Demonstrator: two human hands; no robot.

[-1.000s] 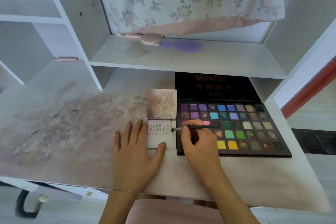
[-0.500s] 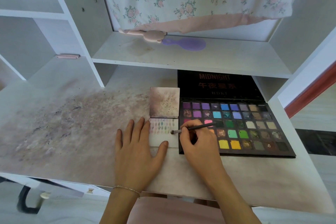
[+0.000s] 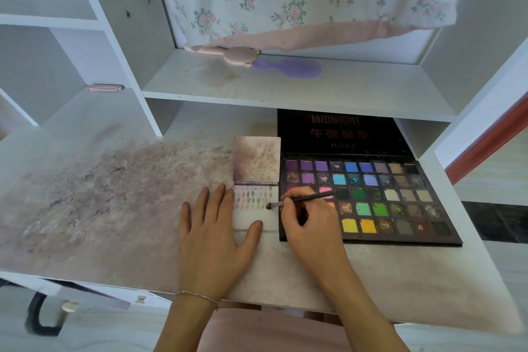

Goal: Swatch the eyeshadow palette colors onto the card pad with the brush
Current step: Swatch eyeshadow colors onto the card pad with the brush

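Brush [image 3: 303,199] sits pinched in the curled right hand [image 3: 310,226], its tip on the pad [image 3: 270,216] just beyond the left hand's [image 3: 213,240] flat, spread fingers [image 3: 217,200], palette [image 3: 400,208] right of both.

Stained white desk [image 3: 114,208] bearing open eyeshadow palette [image 3: 368,197], card pad [image 3: 265,217] just left of it; on shelf [image 3: 314,88] above, purple hairbrush [image 3: 288,68], pink one [image 3: 225,53].
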